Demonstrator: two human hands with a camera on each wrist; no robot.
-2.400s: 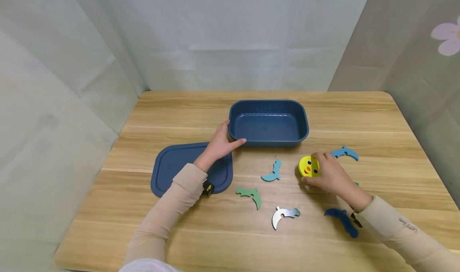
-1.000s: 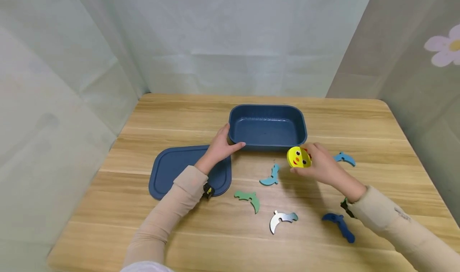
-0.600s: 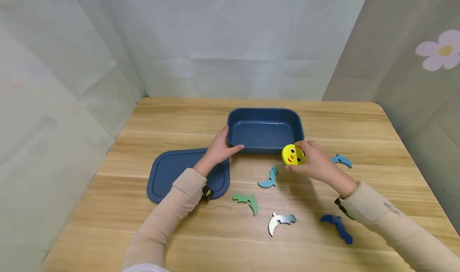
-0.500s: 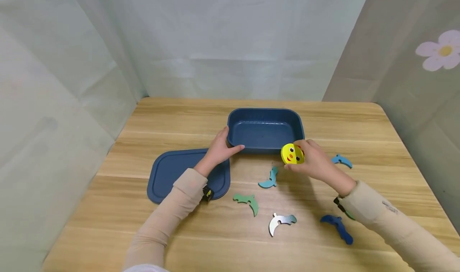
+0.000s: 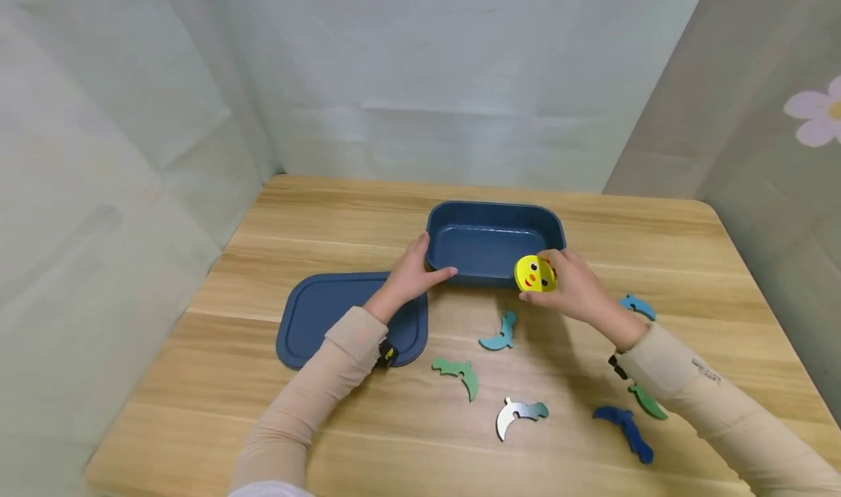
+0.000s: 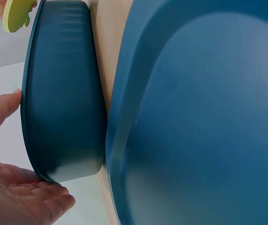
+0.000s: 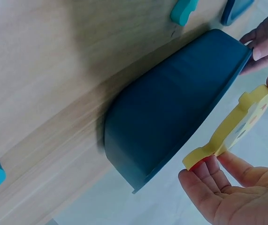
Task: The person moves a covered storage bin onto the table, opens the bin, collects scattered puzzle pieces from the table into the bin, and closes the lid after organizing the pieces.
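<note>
pinched between thumb and fingertips of the right hand (image 5: pixel 578 293), the round yellow wooden chick-face piece (image 5: pixel 535 274) stands on edge in the air, just at the near right rim of the dark blue rectangular plastic box (image 5: pixel 494 243). the right wrist view shows the same hold from below: the yellow disc (image 7: pixel 232 129) tilted, fingers (image 7: pixel 218 187) under it, one fingertip on its upper edge, the box wall (image 7: pixel 171 117) just beside it and not touching.

left hand (image 5: pixel 410 278) cups the box's near left corner, thumb along the front wall, fingers up the side; they look only lightly bent, more resting against it than squeezing. in the left wrist view the palm (image 6: pixel 11 197) lies open beside the box's end (image 6: pixel 61 93).

flat dark blue plastic lid (image 5: pixel 328 314) lies on the light wooden table (image 5: pixel 328 212) under the left forearm, just beside the box.

scattered on the table nearer the person: a light blue curved wooden piece (image 5: pixel 499 333), a green one (image 5: pixel 458 374), a silver-and-teal one (image 5: pixel 517 414), a dark blue one (image 5: pixel 627 431), another green one (image 5: pixel 647 402) half under the right sleeve, and a light blue one (image 5: pixel 637 307) beyond the right wrist.
</note>
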